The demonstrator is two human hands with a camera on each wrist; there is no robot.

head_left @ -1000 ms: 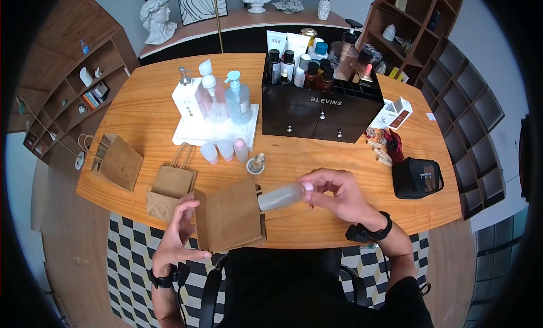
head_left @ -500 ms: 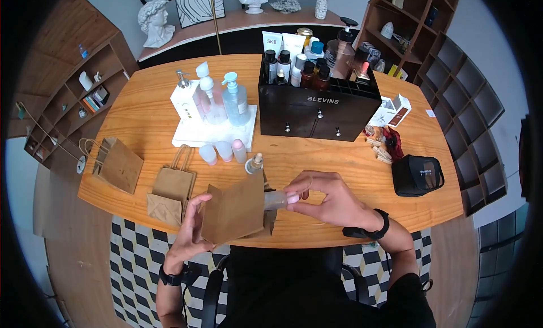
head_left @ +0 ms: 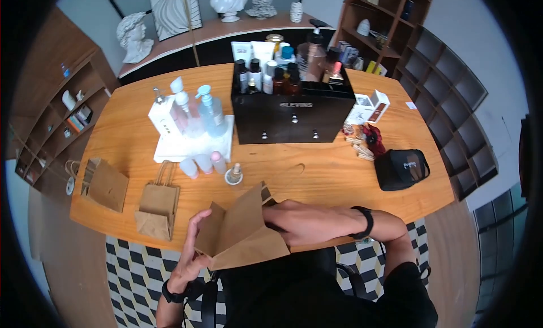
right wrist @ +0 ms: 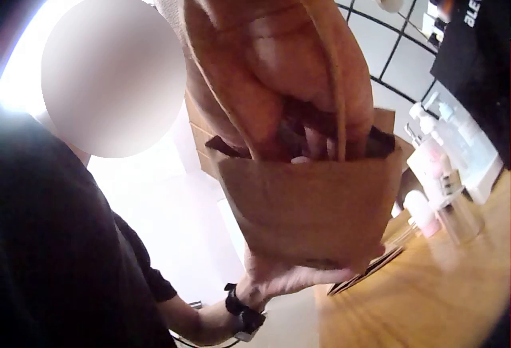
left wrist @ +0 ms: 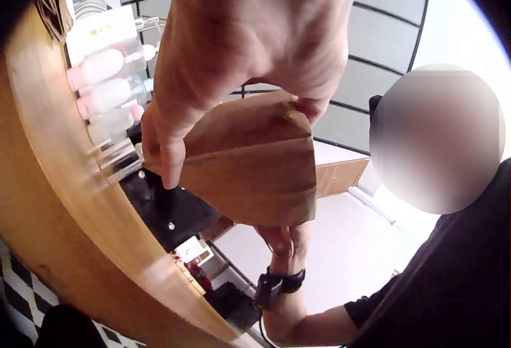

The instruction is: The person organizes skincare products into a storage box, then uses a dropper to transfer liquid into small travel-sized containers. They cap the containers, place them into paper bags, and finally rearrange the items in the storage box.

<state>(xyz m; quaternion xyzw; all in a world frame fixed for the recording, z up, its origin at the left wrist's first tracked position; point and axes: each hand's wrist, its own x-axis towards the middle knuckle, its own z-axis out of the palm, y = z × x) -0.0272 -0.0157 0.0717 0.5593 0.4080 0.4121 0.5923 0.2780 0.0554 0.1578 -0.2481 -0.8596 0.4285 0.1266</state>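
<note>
Lying on its side above the table's near edge, a brown kraft paper bag (head_left: 243, 229) has its mouth toward the right. My left hand (head_left: 190, 257) grips it around the base, thumb on one side and fingers on the other. My right hand (head_left: 308, 221) reaches into the mouth past the fingers' knuckles. In the right wrist view a twisted paper handle (right wrist: 335, 84) loops over the back of that hand. The clear bottle with a pink cap seen earlier is hidden inside the bag; I cannot tell whether the right fingers still pinch it.
Two more paper bags, one upright (head_left: 107, 184) and one lying flat (head_left: 158, 206), are on the left. Small bottles (head_left: 203, 163), a cup with a dropper bottle (head_left: 233, 174), a white tray (head_left: 169, 150) of pump bottles and a black organizer (head_left: 291, 121) stand behind. A black pouch (head_left: 399, 172) sits right.
My right hand has pushed the bottle leftward into the bag and followed it inside. The bag has shifted toward me and slightly right, and the head view has turned to the right.
</note>
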